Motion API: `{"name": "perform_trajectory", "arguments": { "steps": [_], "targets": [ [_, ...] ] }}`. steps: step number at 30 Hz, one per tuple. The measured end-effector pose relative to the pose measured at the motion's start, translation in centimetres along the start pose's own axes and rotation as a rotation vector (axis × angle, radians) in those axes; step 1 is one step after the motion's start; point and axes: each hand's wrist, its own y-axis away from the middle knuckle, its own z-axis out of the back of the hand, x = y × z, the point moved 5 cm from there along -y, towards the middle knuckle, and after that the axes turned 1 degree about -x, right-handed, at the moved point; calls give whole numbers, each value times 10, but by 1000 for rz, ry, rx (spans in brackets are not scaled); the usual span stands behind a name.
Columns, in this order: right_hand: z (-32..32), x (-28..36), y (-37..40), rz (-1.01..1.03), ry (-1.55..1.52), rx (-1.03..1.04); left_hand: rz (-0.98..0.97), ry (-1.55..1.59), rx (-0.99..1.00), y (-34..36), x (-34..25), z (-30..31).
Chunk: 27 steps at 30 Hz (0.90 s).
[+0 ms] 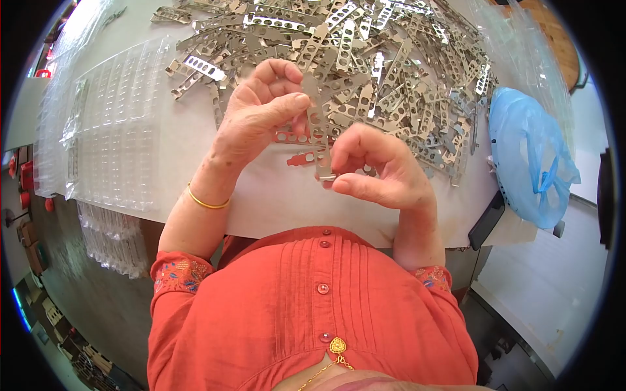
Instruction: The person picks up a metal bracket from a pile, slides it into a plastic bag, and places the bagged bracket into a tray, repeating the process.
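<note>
A perforated metal bracket (317, 127) is held upright between my two hands, above the near part of the table. My left hand (264, 107) pinches its upper end between thumb and fingers. Lower down, my right hand (375, 166) has its thumb and curled fingers closed on the bottom end, where a small bent tab shows. Beyond both hands lies a large pile of similar perforated metal strips (345, 42). Several of these strips lie just under and behind the held bracket.
Clear plastic blister trays (120, 107) are stacked at the left, with more hanging below the edge of the white table (261, 218). At the right are a blue plastic bag (528, 156), clear plastic sheeting (531, 58) and a black phone (487, 221) at the table's edge.
</note>
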Motion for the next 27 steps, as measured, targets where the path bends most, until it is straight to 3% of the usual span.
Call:
{"name": "perform_trajectory", "arguments": {
  "steps": [2, 8, 12, 14, 16, 18, 20, 22, 23, 25, 26, 27],
  "targets": [
    [2, -8, 0, 46, -368, -143, -77, 16, -7, 1, -5, 0],
    [4, -8, -8, -43, -301, -242, -205, -250, 31, 12, -2, -25],
    [-2, -4, -11, -139, -231, -214, -121, -295, 177, 14, 2, -28],
    [-1, -4, -10, -135, -212, -221, -176, -237, 104, 13, 1, -32],
    [14, -3, -6, -33, -237, -417, -227, -177, 32, 13, -4, -30],
    [27, -5, 0, 10, -252, -520, -289, -404, -128, 11, -12, -15],
    [47, -4, 8, 206, -436, -691, -250, -418, -165, 11, -13, -10],
    [55, -4, 10, 223, -424, -795, -313, -528, -233, 11, -15, -9],
    [60, -5, 12, 244, -443, -809, -307, -528, -226, 10, -13, -9],
    [61, -4, 15, 248, -460, -841, -510, -923, -136, 11, -14, -20],
    [61, -2, 16, 247, -460, -847, -508, -922, -130, 10, -12, -21],
    [60, -1, 16, 155, -299, -846, -546, -1048, -86, 11, -11, -25]
  ]
}}
